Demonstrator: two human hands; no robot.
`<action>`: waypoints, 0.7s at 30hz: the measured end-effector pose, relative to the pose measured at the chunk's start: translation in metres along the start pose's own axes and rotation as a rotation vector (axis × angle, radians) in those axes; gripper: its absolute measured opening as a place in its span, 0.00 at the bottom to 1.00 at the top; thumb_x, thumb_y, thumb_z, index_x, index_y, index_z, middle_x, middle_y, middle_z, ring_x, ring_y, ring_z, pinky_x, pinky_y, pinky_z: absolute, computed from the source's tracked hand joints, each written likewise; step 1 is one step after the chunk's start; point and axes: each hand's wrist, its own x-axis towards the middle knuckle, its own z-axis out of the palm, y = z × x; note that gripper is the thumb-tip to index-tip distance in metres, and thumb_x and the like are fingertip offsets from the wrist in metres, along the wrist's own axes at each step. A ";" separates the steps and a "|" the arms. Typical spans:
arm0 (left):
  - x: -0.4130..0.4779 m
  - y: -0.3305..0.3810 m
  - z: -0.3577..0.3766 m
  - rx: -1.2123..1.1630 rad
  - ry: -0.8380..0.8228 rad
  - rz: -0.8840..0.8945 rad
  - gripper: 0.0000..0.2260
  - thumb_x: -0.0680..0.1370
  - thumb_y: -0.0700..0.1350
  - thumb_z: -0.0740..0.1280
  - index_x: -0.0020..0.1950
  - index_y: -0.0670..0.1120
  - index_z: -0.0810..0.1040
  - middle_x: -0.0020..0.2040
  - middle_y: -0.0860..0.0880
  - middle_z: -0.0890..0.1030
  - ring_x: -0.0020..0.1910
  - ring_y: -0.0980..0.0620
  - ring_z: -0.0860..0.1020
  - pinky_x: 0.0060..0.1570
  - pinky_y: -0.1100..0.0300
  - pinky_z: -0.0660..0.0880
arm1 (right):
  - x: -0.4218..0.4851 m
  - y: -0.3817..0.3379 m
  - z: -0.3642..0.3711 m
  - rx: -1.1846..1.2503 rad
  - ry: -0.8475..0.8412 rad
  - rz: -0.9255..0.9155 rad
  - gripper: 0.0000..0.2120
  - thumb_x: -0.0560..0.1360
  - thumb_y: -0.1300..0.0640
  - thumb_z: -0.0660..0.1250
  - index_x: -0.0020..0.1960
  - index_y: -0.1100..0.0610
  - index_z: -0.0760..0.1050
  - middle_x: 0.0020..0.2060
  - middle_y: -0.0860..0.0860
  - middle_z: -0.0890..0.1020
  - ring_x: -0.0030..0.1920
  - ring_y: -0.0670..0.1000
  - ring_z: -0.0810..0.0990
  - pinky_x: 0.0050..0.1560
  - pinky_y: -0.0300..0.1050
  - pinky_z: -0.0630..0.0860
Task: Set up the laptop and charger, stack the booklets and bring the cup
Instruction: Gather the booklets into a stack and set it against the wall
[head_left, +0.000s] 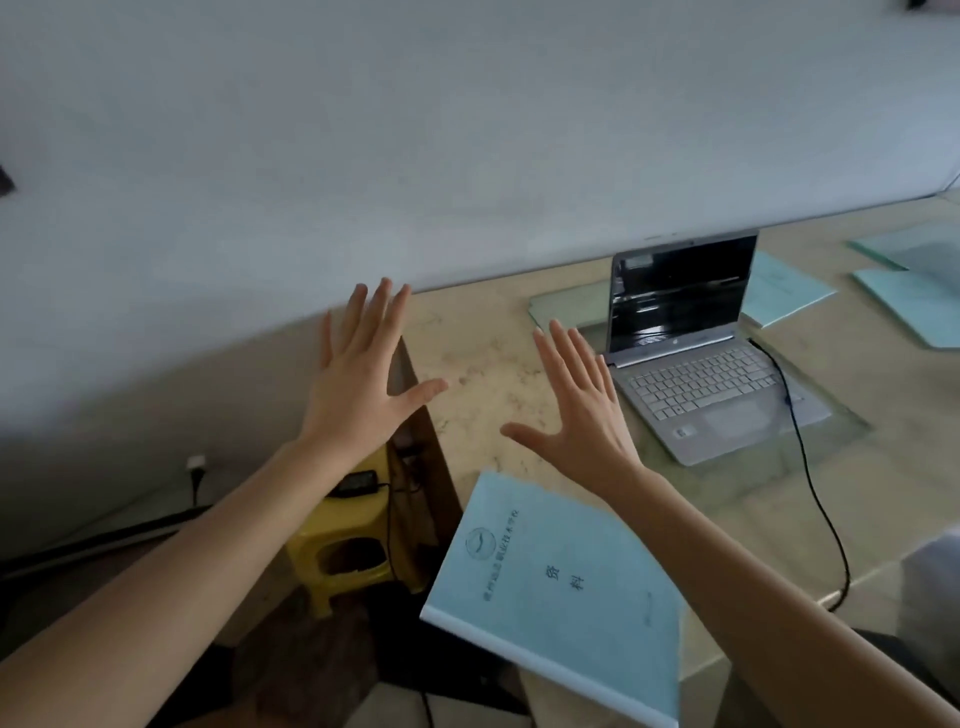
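Observation:
My left hand (358, 379) and my right hand (576, 410) are both held up, palms down and fingers spread, holding nothing, above the left end of the beige table (488, 374). A silver laptop (706, 374) stands open with a dark screen to the right of my right hand. A black cable (810, 478) runs from its right side to the table's front edge. A thick light-blue booklet (561, 587) lies at the near table corner, overhanging the edge, below my right forearm. More light-blue booklets (784, 288) (919, 306) lie behind and right of the laptop. No cup is visible.
A yellow plastic stool (343, 551) stands on the floor left of the table, with a black charger brick (356, 482) on it. A white plug (196, 462) sits at the wall. A glass sheet (831, 441) lies under the laptop. A blurred pale object (935, 587) is at the right edge.

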 end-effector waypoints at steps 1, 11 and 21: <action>-0.005 0.000 -0.002 -0.001 -0.005 -0.012 0.42 0.71 0.72 0.53 0.77 0.53 0.43 0.79 0.49 0.48 0.77 0.51 0.42 0.73 0.47 0.38 | -0.003 -0.001 0.000 0.002 0.002 -0.003 0.49 0.69 0.31 0.64 0.77 0.45 0.38 0.79 0.47 0.43 0.77 0.48 0.38 0.77 0.54 0.41; -0.082 0.015 0.003 -0.070 -0.072 -0.067 0.43 0.70 0.71 0.53 0.78 0.52 0.43 0.79 0.49 0.46 0.76 0.51 0.40 0.74 0.46 0.39 | -0.060 -0.011 0.002 -0.023 -0.014 0.058 0.50 0.68 0.33 0.67 0.77 0.43 0.39 0.78 0.44 0.41 0.77 0.45 0.37 0.75 0.50 0.38; -0.127 0.053 0.033 -0.092 -0.130 -0.161 0.44 0.69 0.72 0.52 0.78 0.52 0.44 0.79 0.50 0.47 0.76 0.53 0.40 0.74 0.45 0.42 | -0.106 0.022 0.009 0.001 -0.114 0.103 0.50 0.69 0.33 0.67 0.78 0.47 0.41 0.79 0.45 0.44 0.77 0.45 0.40 0.77 0.52 0.43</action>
